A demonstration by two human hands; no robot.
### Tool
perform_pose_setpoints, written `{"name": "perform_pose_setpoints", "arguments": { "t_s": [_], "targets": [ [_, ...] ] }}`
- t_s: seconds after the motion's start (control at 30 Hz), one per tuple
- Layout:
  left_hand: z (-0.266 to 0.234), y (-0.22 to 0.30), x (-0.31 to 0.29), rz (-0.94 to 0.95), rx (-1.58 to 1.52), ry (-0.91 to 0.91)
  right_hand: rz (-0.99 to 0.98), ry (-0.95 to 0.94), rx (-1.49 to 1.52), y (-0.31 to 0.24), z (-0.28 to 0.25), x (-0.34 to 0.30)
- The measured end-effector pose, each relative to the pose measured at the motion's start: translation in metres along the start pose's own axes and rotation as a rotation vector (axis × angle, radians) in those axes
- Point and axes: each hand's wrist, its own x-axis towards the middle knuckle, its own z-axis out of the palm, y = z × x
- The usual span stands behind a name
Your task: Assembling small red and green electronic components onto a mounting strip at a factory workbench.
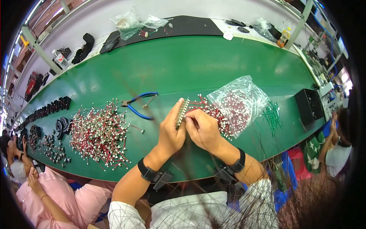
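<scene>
My left hand [171, 131] grips a narrow strip of small pale metal pieces [183, 111], holding it upright above the green table. Close against its right side, my right hand [205, 131] is closed in a pinch near the strip's lower end. What its fingertips hold is too small and hidden to make out. Just behind my right hand lie red wires with white connectors [225, 128], partly under a clear plastic bag [244, 93] full of similar pieces. Blue-handled cutters [140, 110] rest with their handles apart, left of my hands.
A large heap of red wires with small connectors [100, 133] spreads to the left. Green wires [272, 119] and a black bin [308, 106] are at right. Small black parts [53, 149] lie far left. Other people sit on both sides. The green table [183, 57] has a raised far edge.
</scene>
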Motion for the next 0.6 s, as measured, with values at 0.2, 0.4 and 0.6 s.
{"name": "perform_pose_setpoints", "arguments": {
  "t_s": [0.2, 0.4, 0.6],
  "targets": [
    [-0.0015, 0.0013, 0.0007, 0.021, 0.027, -0.025, -0.038, -0.025, -0.024, 0.0007, -0.0015, 0.0003],
    [-0.0016, -0.0024, 0.0002, 0.027, 0.042, -0.048, -0.044, -0.027, -0.02, 0.0007, -0.0015, 0.0011],
    [0.0001, -0.0039, 0.0007, 0.087, 0.059, -0.033, -0.034, -0.015, -0.052, 0.0027, -0.0017, -0.0025]
  ]
}}
